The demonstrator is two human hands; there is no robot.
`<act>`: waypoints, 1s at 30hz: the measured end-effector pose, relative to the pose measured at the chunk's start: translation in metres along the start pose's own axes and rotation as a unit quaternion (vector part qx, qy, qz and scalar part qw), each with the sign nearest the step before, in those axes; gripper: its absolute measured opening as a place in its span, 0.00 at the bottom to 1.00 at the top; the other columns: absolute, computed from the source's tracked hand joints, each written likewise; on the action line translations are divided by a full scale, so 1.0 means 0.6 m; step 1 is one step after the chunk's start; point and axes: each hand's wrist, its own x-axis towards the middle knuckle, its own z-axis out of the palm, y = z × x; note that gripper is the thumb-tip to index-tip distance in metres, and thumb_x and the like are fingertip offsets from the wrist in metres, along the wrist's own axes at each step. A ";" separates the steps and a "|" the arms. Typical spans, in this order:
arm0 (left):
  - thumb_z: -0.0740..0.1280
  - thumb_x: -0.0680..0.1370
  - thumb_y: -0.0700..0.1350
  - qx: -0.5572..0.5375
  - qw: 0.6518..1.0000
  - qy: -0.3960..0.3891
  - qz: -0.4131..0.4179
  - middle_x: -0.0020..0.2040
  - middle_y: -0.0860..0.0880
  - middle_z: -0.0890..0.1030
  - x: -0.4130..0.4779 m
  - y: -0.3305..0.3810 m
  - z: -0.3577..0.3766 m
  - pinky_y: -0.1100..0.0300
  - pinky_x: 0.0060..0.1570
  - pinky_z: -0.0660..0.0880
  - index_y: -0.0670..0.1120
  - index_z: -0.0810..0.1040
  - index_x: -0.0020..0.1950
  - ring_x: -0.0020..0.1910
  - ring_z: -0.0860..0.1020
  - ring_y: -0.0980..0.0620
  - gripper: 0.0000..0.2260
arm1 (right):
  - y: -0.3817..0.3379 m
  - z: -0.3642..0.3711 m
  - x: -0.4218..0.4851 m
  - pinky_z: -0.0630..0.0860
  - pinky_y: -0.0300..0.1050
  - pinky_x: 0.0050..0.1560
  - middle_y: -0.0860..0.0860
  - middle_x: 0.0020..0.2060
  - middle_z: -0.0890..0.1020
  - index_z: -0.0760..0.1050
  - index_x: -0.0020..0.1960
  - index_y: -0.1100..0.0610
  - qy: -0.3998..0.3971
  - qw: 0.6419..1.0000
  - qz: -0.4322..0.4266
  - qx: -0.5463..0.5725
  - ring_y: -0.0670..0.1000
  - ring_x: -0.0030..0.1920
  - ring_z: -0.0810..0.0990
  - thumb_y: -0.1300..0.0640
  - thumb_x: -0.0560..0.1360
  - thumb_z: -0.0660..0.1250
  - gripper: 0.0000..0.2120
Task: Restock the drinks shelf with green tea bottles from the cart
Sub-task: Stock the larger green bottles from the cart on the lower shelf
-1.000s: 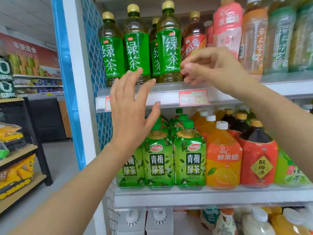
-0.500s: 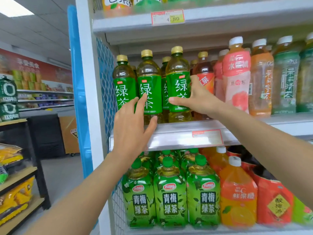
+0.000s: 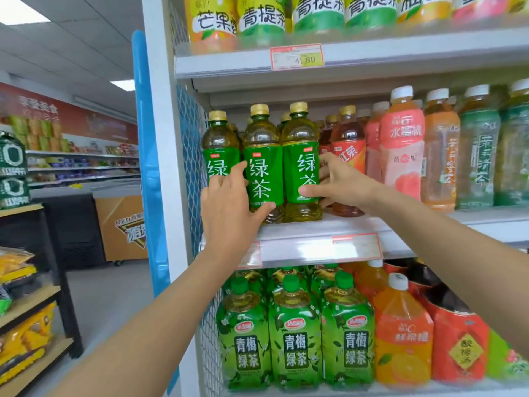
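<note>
Three green tea bottles with gold caps and green labels stand in a front row at the left end of the middle shelf [image 3: 357, 227]. My left hand [image 3: 229, 204] wraps the middle bottle [image 3: 262, 170], thumb under its label and fingers between it and the left bottle [image 3: 219, 144]. My right hand [image 3: 340, 181] grips the right bottle [image 3: 300, 156], thumb on the label front, fingers behind it. More green tea bottles stand behind them. The cart is out of view.
Red tea, peach and other drinks [image 3: 400, 144] fill the shelf to the right. Larger green plum tea bottles [image 3: 294, 339] stand on the shelf below, other bottles [image 3: 263, 18] above. A white upright with blue mesh [image 3: 186, 156] bounds the left side. Snack racks [image 3: 25, 310] stand across the aisle.
The view has tilted up. My left hand rose from in front of the shelf edge and closed on the middle bottle. My right hand settled its grip on the right bottle.
</note>
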 end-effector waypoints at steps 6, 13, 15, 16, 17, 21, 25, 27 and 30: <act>0.66 0.74 0.61 0.032 0.997 0.065 0.028 0.62 0.45 0.75 -0.014 -0.018 0.003 0.51 0.57 0.66 0.45 0.72 0.64 0.63 0.69 0.44 0.27 | -0.007 0.020 -0.003 0.71 0.45 0.62 0.55 0.62 0.72 0.58 0.72 0.61 0.235 0.951 -0.159 -0.121 0.52 0.62 0.73 0.51 0.69 0.75 0.40; 0.61 0.81 0.48 -0.113 0.988 0.007 -0.103 0.75 0.37 0.60 -0.014 -0.042 0.002 0.48 0.71 0.61 0.40 0.52 0.77 0.75 0.60 0.40 0.29 | -0.058 0.123 -0.002 0.68 0.45 0.63 0.56 0.66 0.66 0.60 0.73 0.59 0.247 0.919 -0.236 -0.196 0.53 0.67 0.67 0.47 0.68 0.75 0.40; 0.62 0.80 0.49 -0.148 0.976 -0.024 -0.156 0.72 0.40 0.69 -0.002 -0.046 0.005 0.46 0.65 0.68 0.42 0.49 0.77 0.67 0.71 0.40 0.32 | -0.053 0.127 0.005 0.68 0.45 0.64 0.56 0.66 0.66 0.59 0.73 0.59 0.253 0.913 -0.227 -0.224 0.54 0.68 0.66 0.51 0.68 0.76 0.40; 0.63 0.80 0.49 -0.149 0.974 -0.035 -0.170 0.70 0.40 0.71 0.004 -0.046 0.007 0.46 0.63 0.70 0.42 0.49 0.77 0.65 0.73 0.39 0.32 | -0.052 0.125 0.005 0.68 0.44 0.65 0.56 0.66 0.66 0.60 0.73 0.58 0.255 0.913 -0.229 -0.223 0.54 0.68 0.66 0.53 0.68 0.76 0.40; 0.64 0.80 0.48 -0.143 0.974 -0.041 -0.174 0.69 0.40 0.72 0.009 -0.048 0.007 0.48 0.62 0.70 0.41 0.50 0.76 0.64 0.73 0.39 0.32 | -0.050 0.121 0.005 0.67 0.44 0.65 0.55 0.66 0.66 0.60 0.73 0.58 0.257 0.911 -0.232 -0.223 0.54 0.69 0.66 0.54 0.68 0.76 0.39; 0.68 0.77 0.49 -0.126 0.979 -0.034 -0.158 0.66 0.41 0.74 0.013 -0.052 0.002 0.51 0.59 0.69 0.39 0.62 0.71 0.64 0.72 0.42 0.27 | -0.035 0.117 0.001 0.60 0.51 0.67 0.54 0.71 0.64 0.63 0.72 0.54 0.296 0.886 -0.217 -0.282 0.56 0.70 0.61 0.47 0.67 0.75 0.38; 0.73 0.72 0.53 -0.138 0.981 0.005 -0.135 0.60 0.44 0.75 0.002 -0.050 -0.007 0.55 0.53 0.72 0.40 0.65 0.66 0.59 0.74 0.45 0.30 | -0.024 0.117 0.003 0.54 0.60 0.70 0.56 0.78 0.50 0.64 0.72 0.48 0.302 0.894 -0.199 -0.266 0.60 0.75 0.52 0.43 0.67 0.74 0.37; 0.74 0.71 0.56 -0.133 0.982 0.002 -0.134 0.60 0.44 0.74 0.001 -0.050 -0.011 0.59 0.51 0.69 0.41 0.65 0.65 0.59 0.74 0.46 0.31 | -0.020 0.119 0.002 0.52 0.60 0.71 0.56 0.78 0.46 0.64 0.72 0.49 0.305 0.903 -0.192 -0.234 0.60 0.76 0.48 0.44 0.67 0.74 0.37; 0.71 0.73 0.57 -0.122 0.984 -0.019 -0.126 0.63 0.44 0.71 -0.003 -0.047 -0.015 0.60 0.50 0.66 0.41 0.63 0.68 0.61 0.71 0.46 0.33 | -0.016 0.110 -0.003 0.51 0.56 0.73 0.56 0.77 0.45 0.62 0.72 0.51 0.317 0.916 -0.201 -0.141 0.58 0.77 0.47 0.46 0.70 0.73 0.35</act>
